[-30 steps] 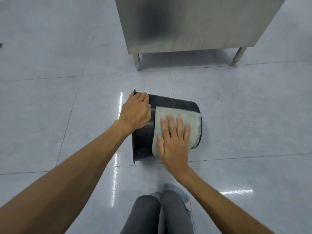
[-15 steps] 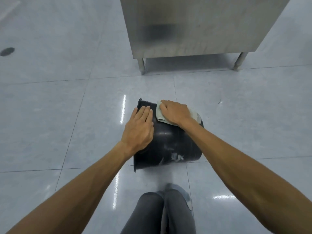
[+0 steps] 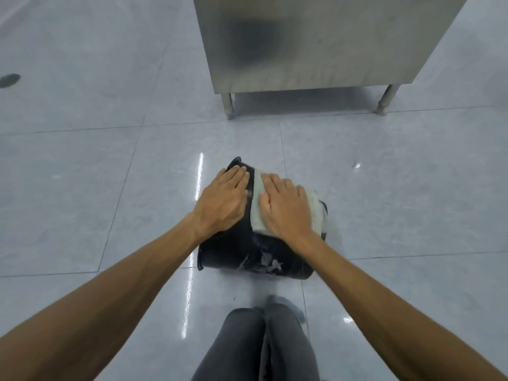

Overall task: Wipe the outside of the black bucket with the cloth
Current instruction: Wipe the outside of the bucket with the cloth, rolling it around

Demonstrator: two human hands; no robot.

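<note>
Grey glossy floor tiles (image 3: 82,188) carry the black bucket (image 3: 242,251), which lies on its side just beyond the person's knees, with a steel cabinet (image 3: 316,42) farther off. Flat, straight fingers of the left hand (image 3: 222,202) steady its left end. The right hand (image 3: 286,207), fingers extended, presses the cloth (image 3: 257,215) on top. Pale smears on the near wall suggest that wiping is unfinished.

Bucket (image 3: 247,251) is on its side on the floor (image 3: 82,188) with the cloth (image 3: 257,215) on top, left hand (image 3: 222,202) on the bucket just beside it, right hand (image 3: 286,207) on the cloth, cabinet (image 3: 316,42) behind.
</note>
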